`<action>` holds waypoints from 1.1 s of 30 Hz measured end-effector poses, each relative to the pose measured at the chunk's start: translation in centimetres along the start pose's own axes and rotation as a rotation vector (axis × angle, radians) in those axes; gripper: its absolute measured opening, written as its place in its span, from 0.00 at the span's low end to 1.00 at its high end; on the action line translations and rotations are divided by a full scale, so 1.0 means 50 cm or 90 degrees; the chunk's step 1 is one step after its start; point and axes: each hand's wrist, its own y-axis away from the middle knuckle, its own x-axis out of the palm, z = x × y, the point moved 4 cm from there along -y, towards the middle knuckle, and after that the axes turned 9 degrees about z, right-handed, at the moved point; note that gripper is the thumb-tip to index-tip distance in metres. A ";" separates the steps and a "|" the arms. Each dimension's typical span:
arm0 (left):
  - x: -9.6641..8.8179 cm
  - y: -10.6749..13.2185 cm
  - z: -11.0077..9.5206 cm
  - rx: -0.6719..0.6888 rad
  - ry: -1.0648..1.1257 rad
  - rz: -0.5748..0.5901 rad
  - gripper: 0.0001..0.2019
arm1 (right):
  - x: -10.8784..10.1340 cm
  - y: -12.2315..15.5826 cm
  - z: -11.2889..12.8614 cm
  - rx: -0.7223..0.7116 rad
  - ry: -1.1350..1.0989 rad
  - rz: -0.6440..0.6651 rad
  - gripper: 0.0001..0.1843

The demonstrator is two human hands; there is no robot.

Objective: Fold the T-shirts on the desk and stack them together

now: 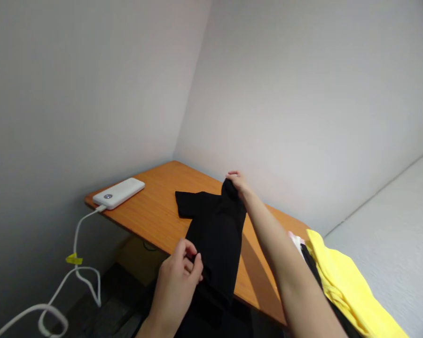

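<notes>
A black T-shirt (216, 232) lies over the wooden table, its short sleeve spread to the left and its lower end hanging past the front edge. My right hand (237, 182) is closed on the shirt's far right part and lifts it off the tabletop. Near the table's front edge, my left hand (183, 267) pinches the lower left edge of the shirt between thumb and fingers. Part of that grip is hidden behind the fingers.
On the wooden table (155, 183), a white power bank (119, 193) sits at the left corner, with a white cable (75, 234) hanging down. Yellow clothing (345, 277) lies at the right beside black and white cloth. Walls stand behind the table.
</notes>
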 end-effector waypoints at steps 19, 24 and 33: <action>-0.096 -0.051 0.029 -0.001 -0.366 0.011 0.12 | 0.179 0.088 -0.040 0.035 -0.077 0.313 0.16; -0.052 -0.032 0.024 0.021 -0.388 0.088 0.08 | 0.218 0.159 0.030 -0.137 -0.249 0.592 0.26; -0.128 -0.175 -0.021 -0.050 -0.619 -0.051 0.24 | 0.174 0.148 -0.091 -0.137 0.295 0.210 0.39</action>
